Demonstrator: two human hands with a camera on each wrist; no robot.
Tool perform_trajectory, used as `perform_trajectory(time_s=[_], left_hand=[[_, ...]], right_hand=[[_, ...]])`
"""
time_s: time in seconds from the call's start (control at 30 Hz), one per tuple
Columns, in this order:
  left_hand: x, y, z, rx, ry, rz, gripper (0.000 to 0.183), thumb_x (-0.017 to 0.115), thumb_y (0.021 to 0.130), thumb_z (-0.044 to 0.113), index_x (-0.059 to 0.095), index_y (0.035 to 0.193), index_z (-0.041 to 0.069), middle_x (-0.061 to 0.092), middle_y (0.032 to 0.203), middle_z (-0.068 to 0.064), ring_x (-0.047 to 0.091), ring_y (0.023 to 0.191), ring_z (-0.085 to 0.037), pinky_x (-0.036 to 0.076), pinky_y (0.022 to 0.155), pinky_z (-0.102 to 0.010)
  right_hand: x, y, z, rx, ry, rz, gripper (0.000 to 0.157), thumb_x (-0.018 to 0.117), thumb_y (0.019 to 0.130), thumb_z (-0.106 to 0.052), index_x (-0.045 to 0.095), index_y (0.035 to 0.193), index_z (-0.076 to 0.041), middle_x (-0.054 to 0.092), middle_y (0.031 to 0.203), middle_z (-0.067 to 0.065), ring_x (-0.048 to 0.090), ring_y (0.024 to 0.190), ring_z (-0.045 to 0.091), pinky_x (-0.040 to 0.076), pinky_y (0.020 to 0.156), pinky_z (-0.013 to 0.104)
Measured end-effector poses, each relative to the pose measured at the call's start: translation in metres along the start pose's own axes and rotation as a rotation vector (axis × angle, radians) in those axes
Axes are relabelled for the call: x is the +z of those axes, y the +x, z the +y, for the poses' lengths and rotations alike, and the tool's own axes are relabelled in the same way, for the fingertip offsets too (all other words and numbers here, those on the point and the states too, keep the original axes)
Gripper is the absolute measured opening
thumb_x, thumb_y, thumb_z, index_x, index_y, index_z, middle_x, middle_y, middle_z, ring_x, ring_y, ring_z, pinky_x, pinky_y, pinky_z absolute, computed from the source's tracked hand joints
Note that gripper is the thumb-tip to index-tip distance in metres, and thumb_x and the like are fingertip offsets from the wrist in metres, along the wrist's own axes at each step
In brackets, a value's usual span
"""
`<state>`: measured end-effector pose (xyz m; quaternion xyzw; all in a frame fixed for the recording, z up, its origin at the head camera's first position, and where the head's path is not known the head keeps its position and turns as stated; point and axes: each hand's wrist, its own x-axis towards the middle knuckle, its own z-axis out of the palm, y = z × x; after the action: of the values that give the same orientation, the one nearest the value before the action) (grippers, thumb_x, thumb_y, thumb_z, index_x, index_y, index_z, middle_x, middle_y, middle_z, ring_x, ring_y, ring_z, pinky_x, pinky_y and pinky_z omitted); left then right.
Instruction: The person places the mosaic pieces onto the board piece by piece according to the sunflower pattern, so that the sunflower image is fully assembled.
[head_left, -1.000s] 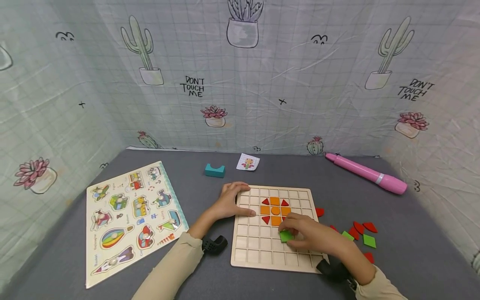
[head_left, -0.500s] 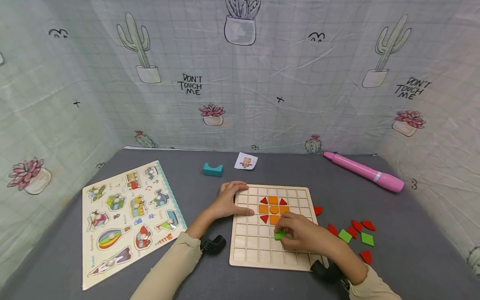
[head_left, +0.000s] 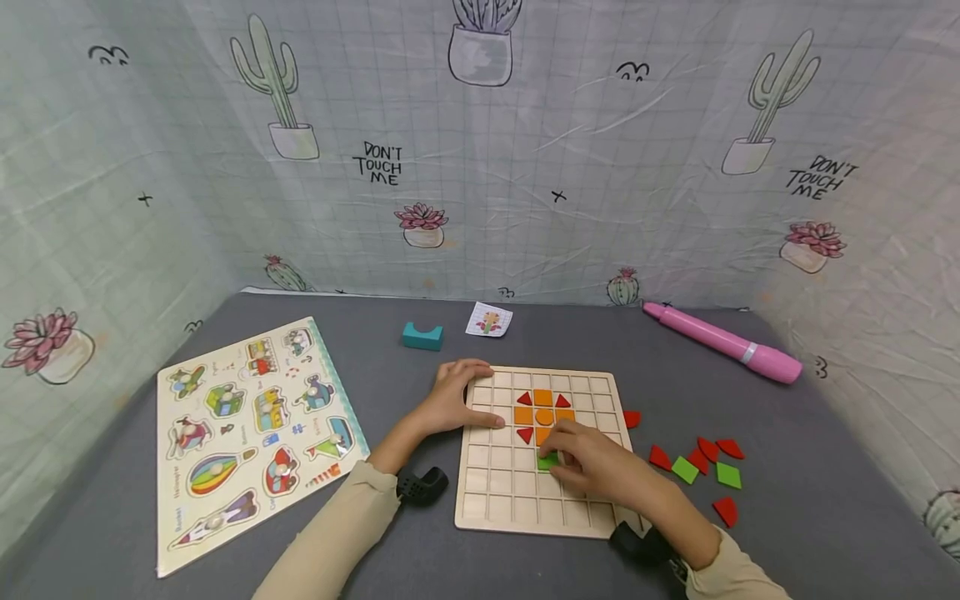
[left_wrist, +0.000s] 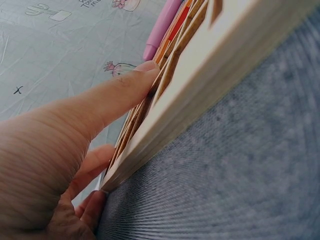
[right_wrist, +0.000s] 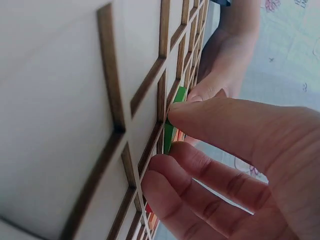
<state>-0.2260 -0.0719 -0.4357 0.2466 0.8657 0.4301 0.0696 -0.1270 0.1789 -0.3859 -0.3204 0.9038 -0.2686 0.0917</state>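
A pale wooden grid board [head_left: 495,487] lies on the grey table. Orange square tiles [head_left: 542,397] and red triangles [head_left: 525,435] form a pattern around an orange round tile [head_left: 543,417] in its cells. At the board's far left corner rests my left hand [head_left: 450,398], its thumb extended over the top and its other fingers at the edge. My right hand [head_left: 603,462] pinches a green square tile [head_left: 548,461] at a cell just below the pattern. In the right wrist view the green tile [right_wrist: 170,137] sits between thumb and fingertips, tilted to the board; its far side is hidden.
Right of the board lie loose red tiles [head_left: 725,511] and two green squares [head_left: 728,475]. A picture puzzle board [head_left: 255,433] stands at left. Behind are a teal block [head_left: 423,337], a pattern card [head_left: 489,320] and a pink marker-shaped object [head_left: 720,337].
My right hand has shifted left and slightly away from me with the green square tile, closer under the orange pattern. My left hand stays at the board's corner. The view has shifted slightly.
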Motion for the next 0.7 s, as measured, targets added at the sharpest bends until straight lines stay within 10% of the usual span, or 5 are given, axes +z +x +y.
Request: perform_trajectory(time_s=[0.7], left_hand=[[0.001,0.001,0.0,0.007,0.005,0.014,0.075,0.089,0.069,0.029,0.057,0.132,0.004,0.044,0.143,-0.011,0.025,0.131,-0.034,0.028,0.104,-0.053]], right_hand=[[-0.013,-0.005,0.008,-0.008,0.007,0.023,0.006,0.069,0.09,-0.01,0.071,0.096,-0.012,0.059,0.097,-0.003,0.051,0.076,0.006,0.046,0.066,0.022]])
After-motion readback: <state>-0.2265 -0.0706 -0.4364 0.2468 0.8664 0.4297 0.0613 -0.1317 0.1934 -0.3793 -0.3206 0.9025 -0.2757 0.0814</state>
